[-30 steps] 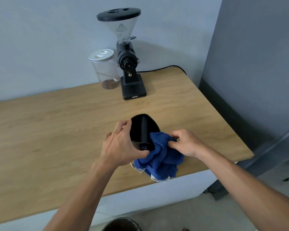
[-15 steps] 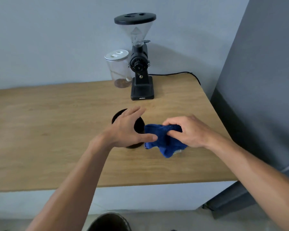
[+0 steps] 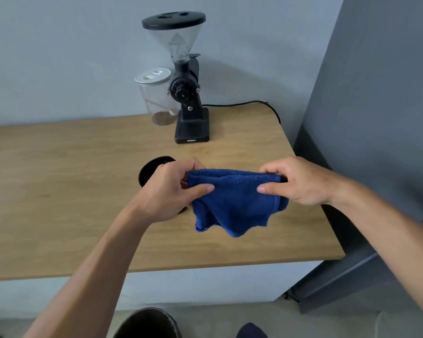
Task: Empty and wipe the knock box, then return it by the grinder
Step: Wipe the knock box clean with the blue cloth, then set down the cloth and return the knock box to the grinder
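Observation:
A blue cloth (image 3: 235, 201) hangs stretched between my two hands above the wooden table (image 3: 59, 191). My left hand (image 3: 171, 189) pinches its left top corner and my right hand (image 3: 300, 181) pinches its right top corner. The black round knock box (image 3: 149, 170) stands upright on the table just behind my left hand, which hides most of it. The black grinder (image 3: 188, 101) with a clear hopper stands at the back of the table, well beyond the knock box.
A clear jar (image 3: 156, 96) with a white lid and some grounds sits left of the grinder. A black cord (image 3: 242, 104) runs off the table's back right. A grey wall panel (image 3: 376, 118) borders the right edge. A dark bin (image 3: 147, 323) stands on the floor below.
The knock box was set down upright on the table and my left hand let go of it. Both hands took the cloth and spread it out between them.

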